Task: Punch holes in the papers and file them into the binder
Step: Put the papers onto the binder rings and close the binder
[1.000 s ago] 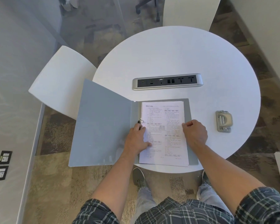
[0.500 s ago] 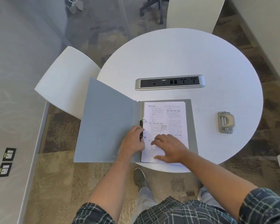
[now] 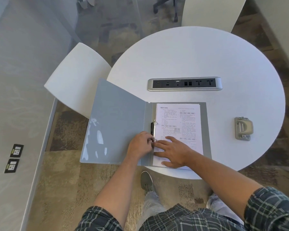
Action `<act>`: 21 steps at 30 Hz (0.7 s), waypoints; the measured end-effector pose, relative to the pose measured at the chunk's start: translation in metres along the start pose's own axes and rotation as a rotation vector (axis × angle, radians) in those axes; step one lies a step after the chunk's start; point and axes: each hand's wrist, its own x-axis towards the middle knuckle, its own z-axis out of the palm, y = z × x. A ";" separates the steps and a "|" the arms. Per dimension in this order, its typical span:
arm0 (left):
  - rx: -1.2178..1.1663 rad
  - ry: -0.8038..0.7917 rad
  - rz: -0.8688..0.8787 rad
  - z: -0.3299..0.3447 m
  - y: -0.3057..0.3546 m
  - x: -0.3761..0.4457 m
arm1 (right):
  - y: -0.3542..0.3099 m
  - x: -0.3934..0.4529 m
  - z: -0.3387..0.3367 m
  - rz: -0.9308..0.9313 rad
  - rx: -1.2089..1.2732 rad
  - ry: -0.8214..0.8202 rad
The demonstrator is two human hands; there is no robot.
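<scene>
At the near edge, plaid sleeves (image 3: 272, 209) and two bare forearms are reaching forward over the desk (image 3: 198, 55). The right hand (image 3: 175, 151) is lying flat on the lower part of the papers (image 3: 178, 124), with the fingers straight and spread, the fingertips pointing left toward the ring. The left hand (image 3: 140, 145) is resting on the spine of the binder (image 3: 117, 124), and its curled fingers are pinching the lower ring (image 3: 154, 140) of the clip. The binder is lying open at the near edge of the desk; its left cover is hanging past the edge, over the floor. The papers are lying in the right half of the binder, and their left edge is sitting at the rings. The upper ring (image 3: 155, 122) is showing just beyond the left hand. To the right, well apart from the binder, the punch (image 3: 243, 128) is standing on the desk. Farther, a socket strip (image 3: 184, 83) is sitting in the middle of the desk. Beyond the desk, two white chairs (image 3: 77, 79) are standing.
</scene>
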 end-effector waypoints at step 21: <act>-0.065 0.121 -0.340 -0.011 0.034 0.047 | 0.023 0.029 -0.010 0.453 0.182 -0.001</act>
